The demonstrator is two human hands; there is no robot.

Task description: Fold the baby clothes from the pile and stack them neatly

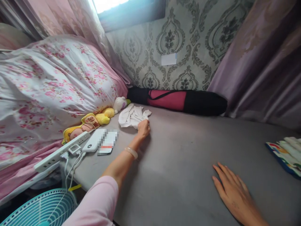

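Note:
My left hand (144,128) reaches far across the grey surface (183,150), its fingers closed on the near right edge of a crumpled white cloth (130,116). The cloth lies bunched beside the plush toys. What kind of cloth it is, I cannot tell. Down at the right, my right hand (235,194) rests palm down on the grey surface with fingers stretched out. Nothing is in it. Farther right lies a folded stack of cloth (291,153) with a colourful patterned piece at the bottom, cut off by the picture's edge.
Along the wall lies a long black and red bag (169,99). Plush toys (101,118), a white power strip (62,152), a power bank (94,141) and a partly blurred flat item (108,142) line the left edge. Below stands a turquoise fan (42,207); cables hang over the edge.

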